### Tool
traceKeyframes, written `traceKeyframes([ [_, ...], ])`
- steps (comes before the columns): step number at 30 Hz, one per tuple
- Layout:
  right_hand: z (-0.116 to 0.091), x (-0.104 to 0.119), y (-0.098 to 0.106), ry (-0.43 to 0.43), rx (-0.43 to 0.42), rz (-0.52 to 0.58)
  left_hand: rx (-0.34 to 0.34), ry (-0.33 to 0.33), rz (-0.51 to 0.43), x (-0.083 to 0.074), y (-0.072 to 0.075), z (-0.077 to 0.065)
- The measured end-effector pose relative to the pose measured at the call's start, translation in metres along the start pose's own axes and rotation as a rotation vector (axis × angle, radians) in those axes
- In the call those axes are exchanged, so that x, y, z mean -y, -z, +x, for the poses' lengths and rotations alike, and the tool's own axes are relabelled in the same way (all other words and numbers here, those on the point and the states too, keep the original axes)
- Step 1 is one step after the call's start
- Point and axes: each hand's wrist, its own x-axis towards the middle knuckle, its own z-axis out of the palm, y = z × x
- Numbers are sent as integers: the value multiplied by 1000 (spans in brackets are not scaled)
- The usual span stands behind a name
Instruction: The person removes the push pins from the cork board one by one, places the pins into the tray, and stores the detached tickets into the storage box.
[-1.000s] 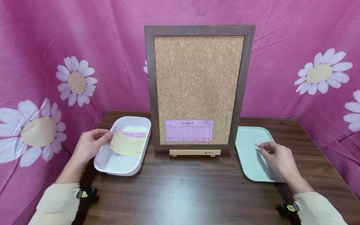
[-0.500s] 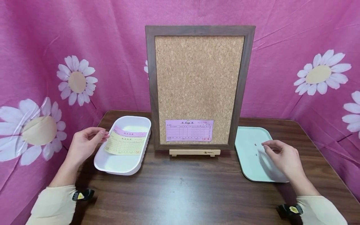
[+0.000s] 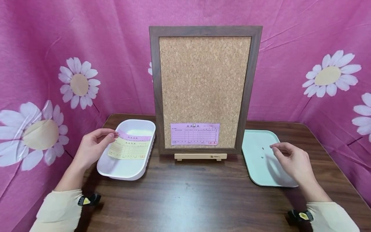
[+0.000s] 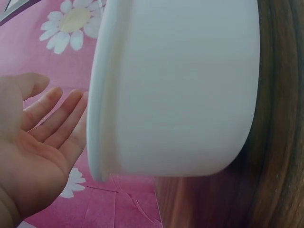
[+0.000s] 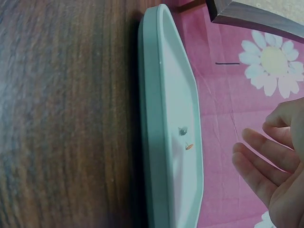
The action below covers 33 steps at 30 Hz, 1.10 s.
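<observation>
My left hand (image 3: 94, 145) reaches over the left rim of a white plastic tub (image 3: 121, 172), its fingertips right at the upper left corner of a purple receipt slip (image 3: 136, 137). A yellow receipt slip (image 3: 127, 150) overlaps the purple one. In the left wrist view the fingers are loosely extended, thumb apart. My right hand (image 3: 294, 161) hovers above a pale green tray (image 3: 256, 175), thumb and index finger together; I cannot tell whether anything small is between them. Two small pins lie on the tray, one orange (image 5: 189, 147), one grey (image 5: 183, 131).
A framed cork board (image 3: 204, 80) stands on a small wooden stand (image 3: 201, 157) between tub and tray. Another purple slip (image 3: 195, 137) is fixed low on it by a clear pushpin (image 3: 194, 125). Brown table (image 3: 185, 196); pink flowered cloth (image 3: 124, 58) behind.
The left hand lets the raised slips drop flatter, draws left, then returns to the purple slip's corner. The right hand moves slightly right from the pins; both pins stay.
</observation>
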Motion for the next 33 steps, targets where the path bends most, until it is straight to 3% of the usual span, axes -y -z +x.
traceKeyframes([
  [11, 3, 4, 1, -5, -3, 31, 18, -15, -48, -5, -4, 0],
  [22, 7, 20, -4, 17, -53, 122, 40, -79, -113, -10, -13, 3],
  [33, 12, 33, -7, 63, -59, 166, 51, -78, -79, -15, -19, 6],
])
